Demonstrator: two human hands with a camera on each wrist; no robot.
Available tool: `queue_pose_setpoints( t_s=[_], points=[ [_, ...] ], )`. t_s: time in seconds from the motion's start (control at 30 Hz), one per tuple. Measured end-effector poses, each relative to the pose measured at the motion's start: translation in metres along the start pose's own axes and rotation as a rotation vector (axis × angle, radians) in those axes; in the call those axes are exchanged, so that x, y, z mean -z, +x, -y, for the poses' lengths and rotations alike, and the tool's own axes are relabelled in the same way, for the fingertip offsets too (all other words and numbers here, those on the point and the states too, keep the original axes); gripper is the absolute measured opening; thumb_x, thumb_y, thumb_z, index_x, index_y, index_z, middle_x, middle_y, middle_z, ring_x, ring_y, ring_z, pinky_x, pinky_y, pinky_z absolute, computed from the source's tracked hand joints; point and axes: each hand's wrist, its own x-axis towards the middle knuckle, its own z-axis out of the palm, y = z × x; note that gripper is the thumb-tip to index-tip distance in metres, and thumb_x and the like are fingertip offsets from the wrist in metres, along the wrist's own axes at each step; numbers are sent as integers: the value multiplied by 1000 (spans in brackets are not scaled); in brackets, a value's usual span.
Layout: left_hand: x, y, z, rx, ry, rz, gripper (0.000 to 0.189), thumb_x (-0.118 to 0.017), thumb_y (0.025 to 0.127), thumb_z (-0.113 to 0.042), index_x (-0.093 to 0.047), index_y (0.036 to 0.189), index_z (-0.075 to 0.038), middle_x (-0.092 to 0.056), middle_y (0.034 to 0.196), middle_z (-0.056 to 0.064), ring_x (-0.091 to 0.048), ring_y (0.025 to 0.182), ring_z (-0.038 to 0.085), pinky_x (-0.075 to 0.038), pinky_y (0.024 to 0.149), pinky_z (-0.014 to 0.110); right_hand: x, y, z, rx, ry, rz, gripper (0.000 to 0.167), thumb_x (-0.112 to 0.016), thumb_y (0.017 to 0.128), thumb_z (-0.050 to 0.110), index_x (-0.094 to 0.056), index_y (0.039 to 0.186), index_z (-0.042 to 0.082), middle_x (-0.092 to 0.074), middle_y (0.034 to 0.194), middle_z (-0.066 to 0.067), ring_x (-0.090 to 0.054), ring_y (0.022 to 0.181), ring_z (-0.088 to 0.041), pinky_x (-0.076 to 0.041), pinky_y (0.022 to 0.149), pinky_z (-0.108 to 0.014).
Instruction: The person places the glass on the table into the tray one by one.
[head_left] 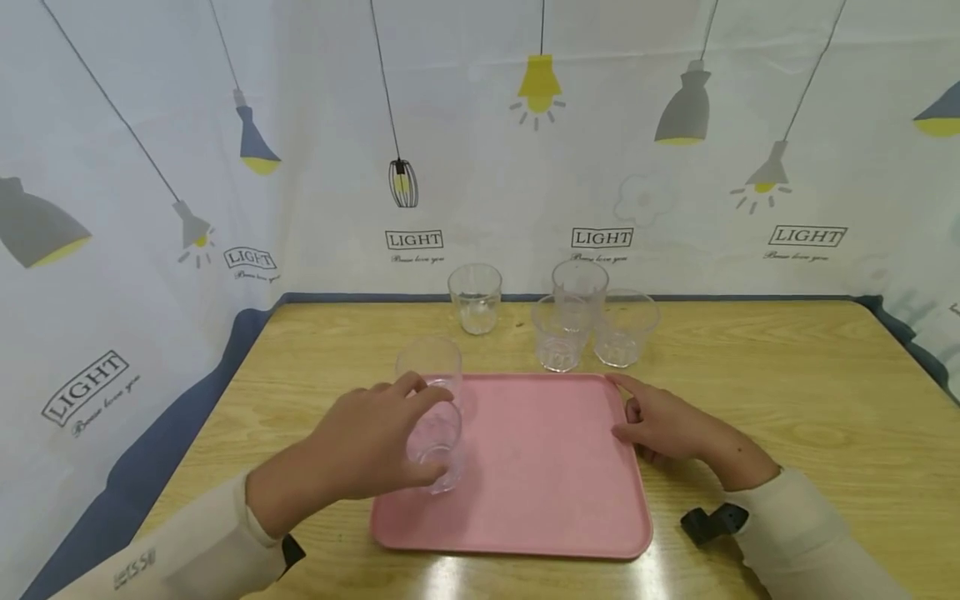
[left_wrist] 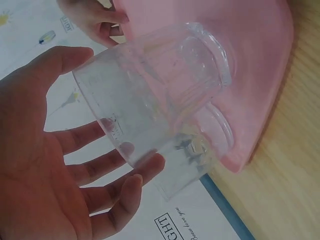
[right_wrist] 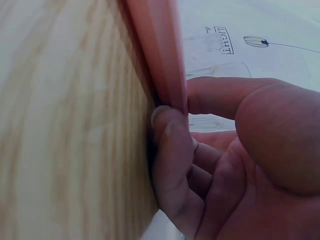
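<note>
A pink tray (head_left: 555, 475) lies on the table in front of me. On its left part is a clear plastic cup (left_wrist: 155, 85), upright, and my left hand (head_left: 360, 442) holds it near the rim between thumb and fingers. Just behind it a second clear cup (head_left: 427, 358) stands at the tray's far left corner, partly hidden by the hand. My right hand (head_left: 671, 421) grips the tray's right edge. In the right wrist view its thumb is above the tray rim (right_wrist: 167, 55) and curled fingers (right_wrist: 172, 165) reach the underside.
Several clear cups stand behind the tray: one cup (head_left: 476, 300) at the back, and a cluster to the right with a front cup (head_left: 558, 346) and a right cup (head_left: 622, 337). The wooden table (head_left: 795, 375) ends at a printed curtain (head_left: 487, 125).
</note>
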Motion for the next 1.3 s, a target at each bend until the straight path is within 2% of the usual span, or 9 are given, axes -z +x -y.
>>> queue_pose_setpoints(
  t_s=[0.57, 0.9, 1.1, 1.3],
  points=[
    [-10, -2, 4, 26, 7, -3, 68, -80, 74, -54, -58, 131, -26, -60, 116, 4, -58, 73, 16, -47, 56, 34, 2, -1, 2, 6, 17, 5, 75, -62, 97, 10, -18, 157, 1, -55, 73, -7, -55, 53, -19, -50, 45, -31],
    [-14, -2, 0, 43, 32, -22, 69, -78, 74, -59, -58, 130, -25, -60, 116, 5, -58, 73, 16, -47, 56, 34, 2, -1, 3, -8, 20, 9, 75, -62, 97, 10, -18, 157, 1, -55, 73, -6, -55, 53, -19, -50, 46, -31],
    [-11, -2, -1, 50, 39, 1, 73, -77, 74, -63, -57, 133, -25, -60, 118, 5, -59, 74, 17, -49, 58, 36, 2, -1, 3, -15, 29, 11, 76, -63, 97, 11, -18, 157, 2, -55, 73, -7, -55, 54, -18, -50, 46, -32],
    [-4, 2, 0, 50, 97, 3, 76, -69, 78, -70, -56, 137, -24, -61, 119, 5, -62, 76, 17, -50, 57, 34, 1, 0, 2, -21, 24, 5, 76, -63, 96, 11, -18, 157, 3, -55, 75, -7, -56, 55, -18, -50, 47, -32]
  ],
)
